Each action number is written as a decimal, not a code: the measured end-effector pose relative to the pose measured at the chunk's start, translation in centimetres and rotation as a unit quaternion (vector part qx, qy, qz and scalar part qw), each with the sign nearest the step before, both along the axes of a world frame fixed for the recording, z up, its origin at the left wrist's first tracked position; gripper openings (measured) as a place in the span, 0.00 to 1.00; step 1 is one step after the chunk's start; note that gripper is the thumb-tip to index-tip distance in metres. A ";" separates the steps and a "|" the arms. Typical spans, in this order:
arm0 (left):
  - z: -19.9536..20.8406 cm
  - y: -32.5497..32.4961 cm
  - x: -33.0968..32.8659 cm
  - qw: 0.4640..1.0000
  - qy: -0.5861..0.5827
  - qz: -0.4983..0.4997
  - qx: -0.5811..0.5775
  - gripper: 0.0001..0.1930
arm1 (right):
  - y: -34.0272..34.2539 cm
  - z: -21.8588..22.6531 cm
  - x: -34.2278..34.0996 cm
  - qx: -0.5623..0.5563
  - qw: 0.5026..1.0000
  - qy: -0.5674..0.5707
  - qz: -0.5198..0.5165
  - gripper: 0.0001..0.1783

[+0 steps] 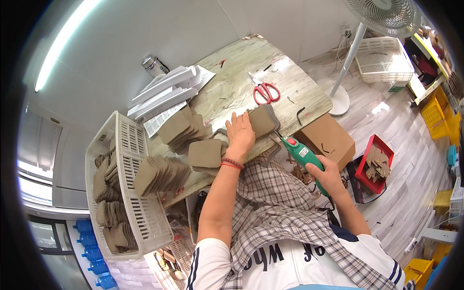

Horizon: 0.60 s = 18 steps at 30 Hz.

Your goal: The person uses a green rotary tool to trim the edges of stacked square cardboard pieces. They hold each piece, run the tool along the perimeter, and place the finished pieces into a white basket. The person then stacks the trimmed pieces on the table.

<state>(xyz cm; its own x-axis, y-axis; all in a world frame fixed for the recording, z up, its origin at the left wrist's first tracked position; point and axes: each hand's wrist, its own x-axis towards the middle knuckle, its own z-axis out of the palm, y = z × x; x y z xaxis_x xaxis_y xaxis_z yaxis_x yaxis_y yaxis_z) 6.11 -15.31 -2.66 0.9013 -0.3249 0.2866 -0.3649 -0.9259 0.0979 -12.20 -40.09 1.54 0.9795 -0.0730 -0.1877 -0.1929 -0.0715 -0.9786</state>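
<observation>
The right hand (331, 176) is wrapped round a green tool (314, 163), a thick plastic barrel with a red button (292, 141) and a white label (303, 152) whose small print is too fine to make out. Its thin tip points at the near edge of a pad (261, 122) at the table's edge; whether they touch, I cannot tell. The left hand (240, 135) lies flat, fingers extended and pressed down by the pad's left side, gripping nothing; beads and a red cord circle its wrist. The pad is matt grey-brown, flat, a square with rounded corners. More of the same shape sit to its left: a small pile (205, 153) beside the left hand, and two fanned stacks (162, 175) beyond. Bold black letters cross the white shirt (285, 256), partly covered by a checked cloth apron (275, 193). On the table (232, 63), streaked pale and worn, lie red-handled scissors (266, 93) and white papers (166, 89), one sheet bearing fine print. A shiny metal can (154, 64) stands behind them. A slotted white plastic basket (145, 212) at the left holds further stacks; a brown cardboard box (328, 140) and a red tray (360, 170) are at the right.
</observation>
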 end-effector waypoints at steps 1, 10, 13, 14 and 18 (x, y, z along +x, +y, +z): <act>-0.4 0.1 0.0 1.000 0.015 0.003 -0.022 0.34 | -0.2 -0.1 -0.2 0.003 1.000 -0.001 -0.007 0.16; 0.6 -0.6 -3.0 0.982 -0.065 0.073 -0.163 0.27 | -0.3 -0.8 0.4 0.009 1.000 0.004 -0.016 0.17; -0.5 -0.1 -3.3 0.970 -0.054 0.071 -0.224 0.23 | 0.0 -1.0 0.5 0.008 1.000 0.004 -0.011 0.17; -1.0 0.2 -3.4 0.960 -0.033 0.070 -0.268 0.22 | 0.1 -0.9 0.5 0.006 1.000 0.004 -0.010 0.17; 0.9 -0.6 -4.7 0.741 0.096 0.085 -0.659 0.13 | 0.7 -0.7 0.4 0.011 1.000 -0.010 -0.027 0.18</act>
<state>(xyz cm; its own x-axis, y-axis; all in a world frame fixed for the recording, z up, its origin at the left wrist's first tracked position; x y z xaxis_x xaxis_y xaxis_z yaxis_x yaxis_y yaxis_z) 1.42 -15.90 -1.72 0.9622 0.2469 0.1149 -0.1158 -0.0109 0.9932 -11.79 -39.41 0.80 0.9776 -0.1227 -0.1708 -0.1769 -0.0406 -0.9834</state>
